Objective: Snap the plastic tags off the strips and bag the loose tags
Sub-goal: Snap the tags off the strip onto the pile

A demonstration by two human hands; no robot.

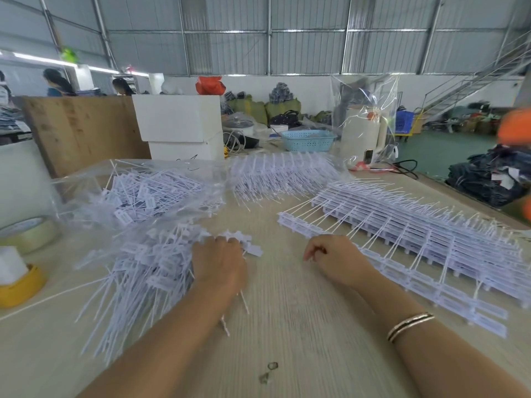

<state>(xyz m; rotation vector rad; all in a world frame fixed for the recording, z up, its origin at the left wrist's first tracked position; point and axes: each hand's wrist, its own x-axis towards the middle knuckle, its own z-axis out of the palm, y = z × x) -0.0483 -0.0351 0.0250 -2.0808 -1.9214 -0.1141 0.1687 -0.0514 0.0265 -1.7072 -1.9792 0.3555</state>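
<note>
Head view: wooden table (301,326) (pale grain) inside metal-walled warehouse (287,38).

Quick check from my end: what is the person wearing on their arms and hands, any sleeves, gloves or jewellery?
Both forearms are bare, with no sleeves in view and no gloves. The left hand shows no rings or watch that I can make out. Behind the right hand, the forearm carries a thin bangle, metallic and light-toned with a dark stripe running along its middle. No other markings are visible.

Bright, even light; blurred, warped edges
</note>
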